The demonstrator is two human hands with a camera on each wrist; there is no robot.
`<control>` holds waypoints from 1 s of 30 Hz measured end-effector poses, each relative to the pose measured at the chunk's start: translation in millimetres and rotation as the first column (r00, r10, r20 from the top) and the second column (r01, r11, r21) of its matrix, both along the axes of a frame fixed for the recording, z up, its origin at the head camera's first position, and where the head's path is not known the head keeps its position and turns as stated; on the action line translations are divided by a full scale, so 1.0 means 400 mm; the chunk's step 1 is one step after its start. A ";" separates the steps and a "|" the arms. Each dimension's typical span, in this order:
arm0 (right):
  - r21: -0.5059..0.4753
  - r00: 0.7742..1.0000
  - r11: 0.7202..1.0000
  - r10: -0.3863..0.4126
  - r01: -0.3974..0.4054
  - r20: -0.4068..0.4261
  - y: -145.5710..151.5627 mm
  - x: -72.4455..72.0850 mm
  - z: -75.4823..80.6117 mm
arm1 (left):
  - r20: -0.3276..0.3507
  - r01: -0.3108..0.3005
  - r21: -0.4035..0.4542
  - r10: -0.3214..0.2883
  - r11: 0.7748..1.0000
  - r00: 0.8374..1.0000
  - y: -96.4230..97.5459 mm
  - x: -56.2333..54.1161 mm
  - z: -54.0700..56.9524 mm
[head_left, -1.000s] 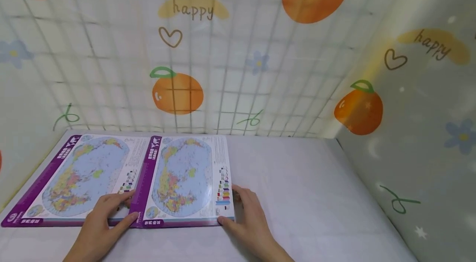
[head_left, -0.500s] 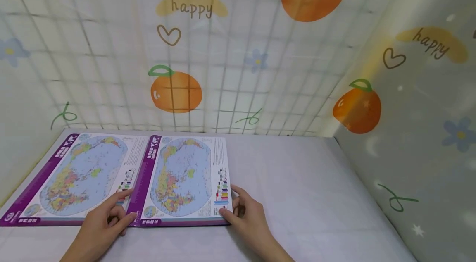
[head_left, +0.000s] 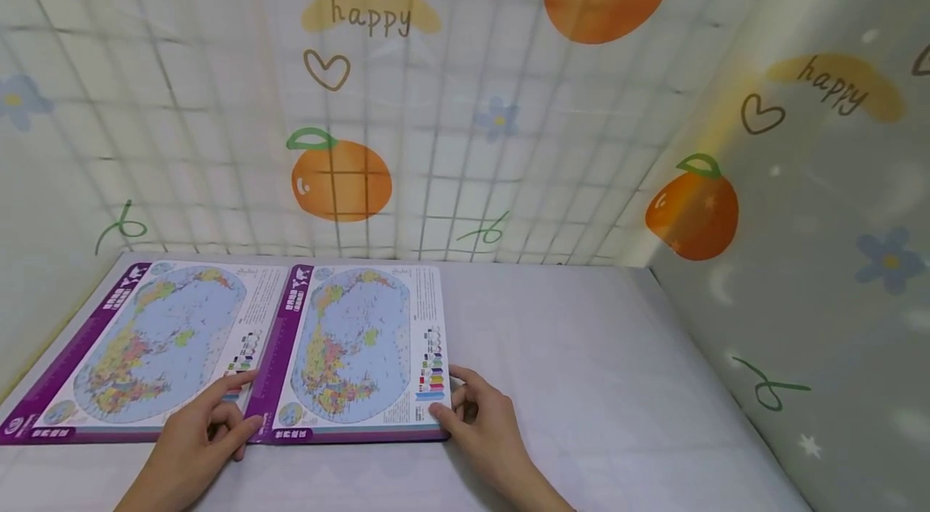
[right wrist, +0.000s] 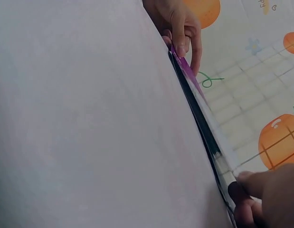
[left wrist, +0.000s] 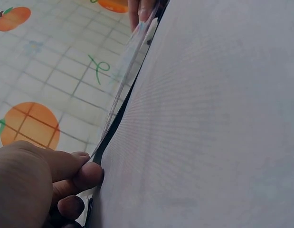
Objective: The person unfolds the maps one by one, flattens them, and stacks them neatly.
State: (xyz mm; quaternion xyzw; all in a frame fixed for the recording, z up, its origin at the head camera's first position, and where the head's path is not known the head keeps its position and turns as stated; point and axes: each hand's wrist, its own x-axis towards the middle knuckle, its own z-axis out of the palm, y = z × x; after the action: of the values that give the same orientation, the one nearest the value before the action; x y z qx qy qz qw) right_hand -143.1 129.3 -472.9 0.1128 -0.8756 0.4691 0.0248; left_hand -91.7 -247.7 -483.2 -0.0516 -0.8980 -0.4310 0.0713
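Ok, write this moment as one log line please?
right map: held by edges; left hand: left edge; right hand: right edge; left map: beside it

Back curtain (head_left: pixel 436 108): bright, light seeming to come through it, grid soft.
Right curtain (head_left: pixel 814 197): duller, greyer, with pale blurry spots.
Desk (head_left: pixel 567 350): fairly evenly lit, faint soft shadow by the right hand (head_left: pixel 483 427).
Right map book (head_left: pixel 352 350): smallest lettering too smeared to read.
Head view edges: stretched, slanting.
Wrist views: dimmer, softer; left hand (left wrist: pixel 42 178) darkly shaded underneath.
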 end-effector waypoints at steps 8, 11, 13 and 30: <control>-0.050 1.000 0.999 0.003 -0.004 -0.026 -0.004 -0.001 -0.001 | 0.009 -0.003 -0.011 0.003 1.000 1.000 -0.007 0.004 0.000; -0.054 1.000 0.998 -0.012 0.011 -0.005 -0.005 -0.002 0.003 | 0.016 -0.009 -0.020 0.009 1.000 1.000 -0.008 0.005 0.000; -0.060 1.000 0.998 -0.021 0.021 -0.004 -0.004 -0.002 0.006 | 0.015 -0.006 -0.013 0.006 1.000 1.000 -0.008 0.004 0.000; -0.084 0.994 0.990 -0.107 0.109 0.022 0.039 -0.003 0.021 | -0.003 0.016 0.032 -0.016 0.999 1.000 0.001 0.003 -0.001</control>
State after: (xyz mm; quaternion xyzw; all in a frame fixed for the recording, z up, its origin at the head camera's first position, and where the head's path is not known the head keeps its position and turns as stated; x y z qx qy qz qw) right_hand -144.2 144.8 -464.3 0.0599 -0.8597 0.5050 0.0474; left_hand -90.6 -247.3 -483.6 -0.0583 -0.8904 -0.4459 0.0699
